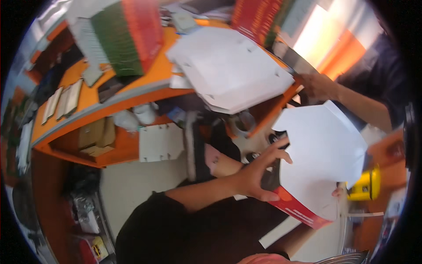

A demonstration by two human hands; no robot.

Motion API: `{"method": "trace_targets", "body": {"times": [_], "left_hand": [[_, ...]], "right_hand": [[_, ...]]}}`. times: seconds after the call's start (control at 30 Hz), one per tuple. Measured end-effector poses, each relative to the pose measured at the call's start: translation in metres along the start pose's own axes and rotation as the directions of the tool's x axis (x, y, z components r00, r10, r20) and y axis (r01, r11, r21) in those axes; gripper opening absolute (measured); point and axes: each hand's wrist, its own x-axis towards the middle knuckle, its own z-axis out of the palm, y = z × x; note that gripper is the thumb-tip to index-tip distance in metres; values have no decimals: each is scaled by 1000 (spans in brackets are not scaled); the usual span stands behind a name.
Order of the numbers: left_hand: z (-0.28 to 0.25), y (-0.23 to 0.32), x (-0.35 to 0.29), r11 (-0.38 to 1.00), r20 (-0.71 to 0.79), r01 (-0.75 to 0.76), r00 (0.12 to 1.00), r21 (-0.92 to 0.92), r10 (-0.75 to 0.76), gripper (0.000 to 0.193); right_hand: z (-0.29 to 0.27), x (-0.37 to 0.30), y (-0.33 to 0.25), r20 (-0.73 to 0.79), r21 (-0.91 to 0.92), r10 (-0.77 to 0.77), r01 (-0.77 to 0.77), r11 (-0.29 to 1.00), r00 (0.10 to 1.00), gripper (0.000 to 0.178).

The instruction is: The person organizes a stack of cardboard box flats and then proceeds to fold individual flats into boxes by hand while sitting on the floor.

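A die-cut cardboard sheet [323, 149], white on its inner face with a red printed flap along the lower edge, is held tilted in front of me, right of the middle. My left hand [261, 171] grips its left side, the thumb on the red flap and the fingers spread along the notched edge above. At the sheet's lower right edge, only the fingertips of my right hand [337, 192] show, curled round the border; the sheet hides the rest. A stack of similar white sheets [233, 66] lies beyond on the orange desk [151, 90].
At the right, another person's hand [318, 86] is close to the stack. Red and green printed boards [127, 37] stand on the desk. Below are an open shelf [127, 147] and a tape roll [242, 123]. A yellow container [367, 184] stands at right.
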Motion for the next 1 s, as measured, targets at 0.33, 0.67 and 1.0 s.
{"method": "trace_targets", "body": {"times": [0.33, 0.67, 1.0], "left_hand": [[-20, 82, 4, 880, 34, -97, 995, 465, 92, 85], [-178, 209, 48, 7, -211, 310, 631, 951, 746, 55], [-288, 234, 35, -413, -133, 591, 667, 693, 733, 87]], "right_hand": [[32, 16, 4, 262, -182, -41, 91, 979, 964, 88], [33, 20, -6, -97, 71, -48, 55, 996, 994, 96], [32, 25, 3, -25, -77, 30, -31, 997, 999, 95]]}}
